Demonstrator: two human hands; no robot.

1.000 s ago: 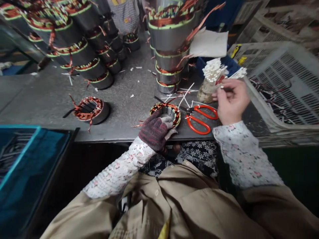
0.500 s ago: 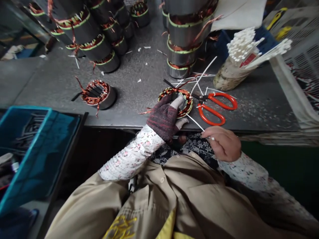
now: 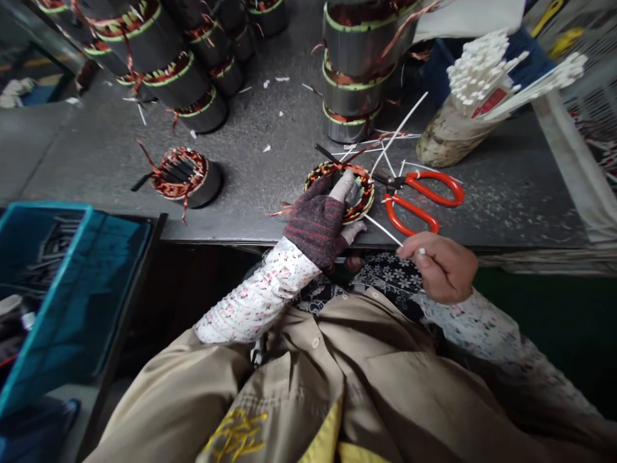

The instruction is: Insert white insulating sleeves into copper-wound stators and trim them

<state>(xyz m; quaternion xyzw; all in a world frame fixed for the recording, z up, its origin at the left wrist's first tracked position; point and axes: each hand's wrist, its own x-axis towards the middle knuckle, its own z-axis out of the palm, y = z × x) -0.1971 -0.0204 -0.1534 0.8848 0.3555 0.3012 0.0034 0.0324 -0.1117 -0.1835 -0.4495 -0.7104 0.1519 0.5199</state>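
Note:
My left hand (image 3: 321, 222), in a dark fingerless glove, grips a copper-wound stator (image 3: 362, 193) near the table's front edge. Its taped index finger lies over the stator's opening and the thumb presses on the near side. To the right, my right hand (image 3: 441, 265) is bare and closed, pinching a white cord (image 3: 384, 230) that runs taut from the stator's near rim. A small white cord end sticks out between the fingers. Beside the stator lie red-handled scissors (image 3: 418, 193), their blades partly hidden by loose white cords (image 3: 398, 136).
Another stator (image 3: 205, 183) stands at the left. Stacked stators (image 3: 349, 87) rise at the back middle and back left. A container (image 3: 446, 132) holding many white cords leans at the right. A blue bin (image 3: 67, 270) sits lower left; a white crate (image 3: 562, 161) borders the right.
My right hand has moved slightly right and up, still pinching the cord, with a little more cord showing. My left hand keeps its hold on the stator. The view has shifted slightly.

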